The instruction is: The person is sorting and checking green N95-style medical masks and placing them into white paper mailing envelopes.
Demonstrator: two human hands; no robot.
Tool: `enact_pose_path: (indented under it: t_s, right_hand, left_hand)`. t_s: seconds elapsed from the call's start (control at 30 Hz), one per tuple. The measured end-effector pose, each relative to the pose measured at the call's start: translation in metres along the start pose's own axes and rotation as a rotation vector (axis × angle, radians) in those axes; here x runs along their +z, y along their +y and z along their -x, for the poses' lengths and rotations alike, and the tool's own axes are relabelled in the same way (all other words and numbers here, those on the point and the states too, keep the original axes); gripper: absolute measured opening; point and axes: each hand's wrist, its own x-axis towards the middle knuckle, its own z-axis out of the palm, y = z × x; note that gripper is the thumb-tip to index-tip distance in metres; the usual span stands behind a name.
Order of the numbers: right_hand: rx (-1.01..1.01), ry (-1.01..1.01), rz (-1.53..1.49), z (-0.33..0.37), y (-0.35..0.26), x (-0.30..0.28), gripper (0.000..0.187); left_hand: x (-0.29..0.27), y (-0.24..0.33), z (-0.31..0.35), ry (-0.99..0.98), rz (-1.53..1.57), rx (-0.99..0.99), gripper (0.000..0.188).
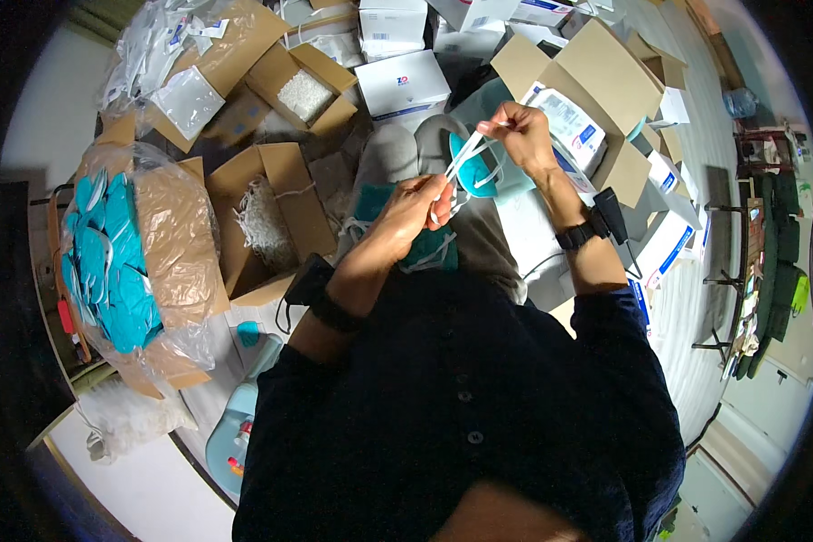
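Note:
White elastic straps (pixel 465 155) run taut between my two hands above my lap. My left hand (pixel 414 210) is closed on their lower end, with a loop hanging past the fingers. Up and to the right, my right hand (pixel 524 140) pinches the other end. Just behind the straps is a teal face mask (pixel 479 176) with a pale rim; whether the straps are fixed to it I cannot tell. More teal masks (pixel 435 247) with white straps lie on my lap, partly hidden by my left hand and forearm.
At left stands a plastic-lined carton heaped with teal masks (pixel 108 253). Beside it, an open carton holds white straps (pixel 264 221). An open carton (pixel 610 81) with white packets is at right. White boxes (pixel 403 86) stand ahead; a blue bin (pixel 230 434) sits lower left.

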Motion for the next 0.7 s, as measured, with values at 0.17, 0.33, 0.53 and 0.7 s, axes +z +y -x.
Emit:
enact_pose_path:
  t_s: [0.17,0.33,0.53,0.7]
  right_hand:
    - [0.032,0.010,0.020,-0.007,0.002,0.007,0.026]
    - [-0.072,0.122,0.006,-0.016,0.037,-0.006,0.024]
    - [0.006,-0.091,-0.047,-0.009,0.012,-0.032,0.019]
    - [-0.303,-0.259,0.091,0.018,-0.054,-0.015,0.019]
  left_hand:
    - [-0.006,-0.004,0.015,0.054,0.054,-0.038,0.032]
    - [-0.009,-0.005,0.037,-0.018,-0.021,-0.051,0.032]
    - [-0.011,-0.012,0.037,-0.210,0.199,-0.083,0.027]
    - [-0.021,-0.016,0.019,-0.263,0.556,-0.104,0.018]
